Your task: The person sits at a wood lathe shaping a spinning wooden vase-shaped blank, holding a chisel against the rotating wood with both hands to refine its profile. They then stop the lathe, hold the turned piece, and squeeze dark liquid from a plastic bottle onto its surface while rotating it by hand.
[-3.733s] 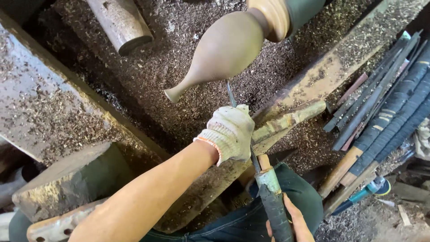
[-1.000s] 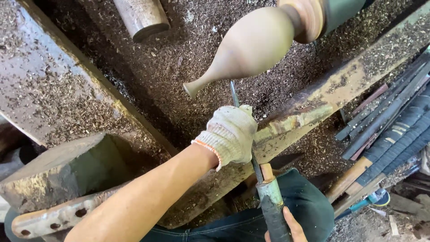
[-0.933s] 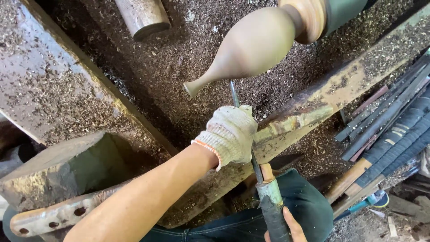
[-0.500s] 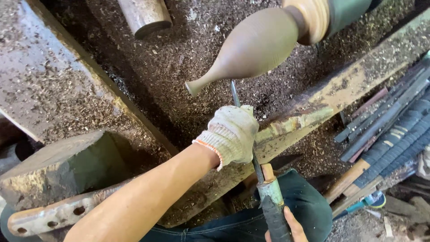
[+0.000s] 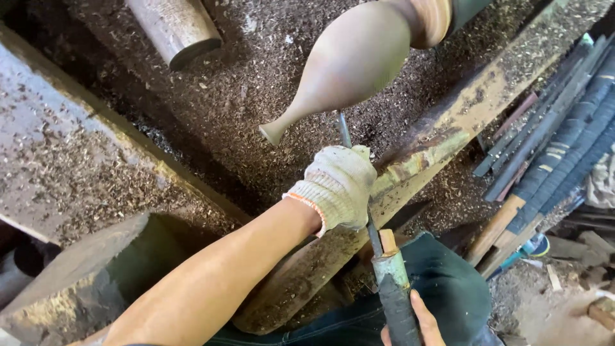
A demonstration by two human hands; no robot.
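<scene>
A vase-shaped wooden workpiece [image 5: 349, 64] is mounted on a lathe at the top, its narrow neck pointing down-left and its surface blurred. My left hand [image 5: 336, 186], in a white knit glove, is clamped over the steel shaft of a long turning chisel [image 5: 344, 130] where it crosses the tool rest [image 5: 442, 138]. The chisel's tip reaches under the workpiece's neck. At the bottom edge my bare right hand [image 5: 419, 323] wraps the chisel's dark taped handle [image 5: 396, 301].
Wood shavings [image 5: 243, 83] cover the lathe bed and floor. A cylindrical metal part [image 5: 176, 25] lies at the top left. Several long-handled turning tools [image 5: 551, 154] are stacked at the right. A shaving-covered slab [image 5: 57, 160] sits at the left.
The view has shifted slightly, so the workpiece sits a little further right and higher in frame. Both hands keep the same grip on the chisel against the neck.
</scene>
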